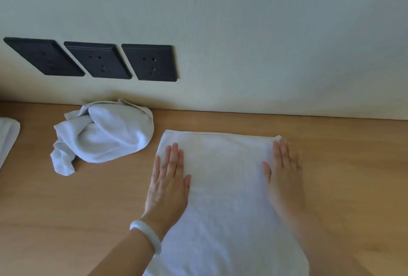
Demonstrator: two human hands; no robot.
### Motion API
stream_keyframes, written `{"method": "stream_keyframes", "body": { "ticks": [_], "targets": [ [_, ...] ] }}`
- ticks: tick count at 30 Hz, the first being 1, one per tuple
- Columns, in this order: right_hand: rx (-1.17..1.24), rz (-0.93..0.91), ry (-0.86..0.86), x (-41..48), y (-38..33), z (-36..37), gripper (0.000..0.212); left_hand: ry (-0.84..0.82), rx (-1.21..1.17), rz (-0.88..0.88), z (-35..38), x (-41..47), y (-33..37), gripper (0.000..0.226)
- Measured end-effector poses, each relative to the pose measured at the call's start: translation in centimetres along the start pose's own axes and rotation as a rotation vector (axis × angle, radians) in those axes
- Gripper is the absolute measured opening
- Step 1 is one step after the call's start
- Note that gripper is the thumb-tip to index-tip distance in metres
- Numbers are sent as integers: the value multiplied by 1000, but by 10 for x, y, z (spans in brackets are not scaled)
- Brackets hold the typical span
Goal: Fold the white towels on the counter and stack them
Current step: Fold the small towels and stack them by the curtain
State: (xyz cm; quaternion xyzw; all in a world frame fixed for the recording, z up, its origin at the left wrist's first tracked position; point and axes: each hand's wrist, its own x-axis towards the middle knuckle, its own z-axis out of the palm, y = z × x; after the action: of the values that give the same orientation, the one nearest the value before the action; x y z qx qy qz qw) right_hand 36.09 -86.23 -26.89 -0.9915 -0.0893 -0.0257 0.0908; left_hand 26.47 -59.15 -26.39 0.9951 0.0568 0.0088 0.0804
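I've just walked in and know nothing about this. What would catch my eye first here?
First, two bare hands pressed flat on a long white towel spread on the wooden counter: the left hand on its left edge, the right hand on its right edge. Next, a crumpled white towel lying to the left near the wall, under three black wall sockets.

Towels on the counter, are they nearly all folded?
Not yet. Done, perhaps: a white towel at the left edge lies flat, mostly out of view. In hand: the left hand and right hand press flat on the long towel, laid out as a strip on the counter. Left: the crumpled towel by the wall is untouched, and no stack shows.
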Motion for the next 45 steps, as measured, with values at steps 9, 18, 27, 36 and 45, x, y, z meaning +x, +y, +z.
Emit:
{"method": "stream_keyframes", "body": {
  "ticks": [9, 18, 27, 36, 45],
  "targets": [
    [19, -207, -98, 20, -43, 33, 62, -94, 36, 32, 12, 59, -9, 62],
    [311, 99, -48, 34, 32, 13, 56, -112, -155, -210, -8, 66, -43, 60],
    [124, -288, -5, -21, -49, 5, 59, -8, -25, 203, -5, 32, 27, 59],
    [0, 120, -44, -49, 17, 21, 64, -24, -7, -59, 11, -32, -29, 59],
    [86, -251, -74, -129, -72, 17, 54, -35, -116, 213, 12, -92, 51, 57]
  ]
}}
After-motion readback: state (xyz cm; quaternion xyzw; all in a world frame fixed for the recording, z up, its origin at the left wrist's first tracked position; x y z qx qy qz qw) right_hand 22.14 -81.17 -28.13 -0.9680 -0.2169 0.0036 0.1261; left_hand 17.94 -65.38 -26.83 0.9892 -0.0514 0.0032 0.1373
